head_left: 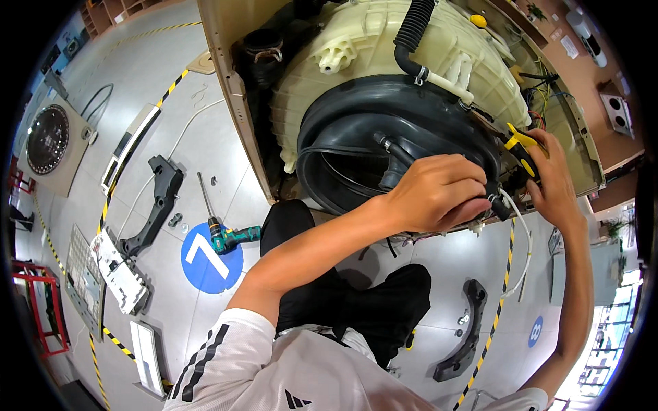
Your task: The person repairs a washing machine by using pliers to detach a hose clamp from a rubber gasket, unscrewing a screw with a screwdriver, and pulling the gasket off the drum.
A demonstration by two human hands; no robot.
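In front of me is an opened washing machine with a cream plastic tub [384,51] and a black rubber door gasket [404,103] around its opening. My left hand [445,192] reaches across the gasket's lower right side, its fingers curled closed beside a short black rubber piece [499,207]. What lies inside those fingers is hidden. Just to the right, my right hand [554,175] grips yellow-and-black pliers [524,154], their head pointing up and left at the gasket's right edge. A white hose [528,240] hangs down between the hands.
A green cordless drill [233,238] with a long bit lies on the floor at left, near a black bracket [161,198] and a white control module [120,274]. Another black bracket [466,332] rests at lower right. The cabinet's side panel edge [236,103] rises left of the tub.
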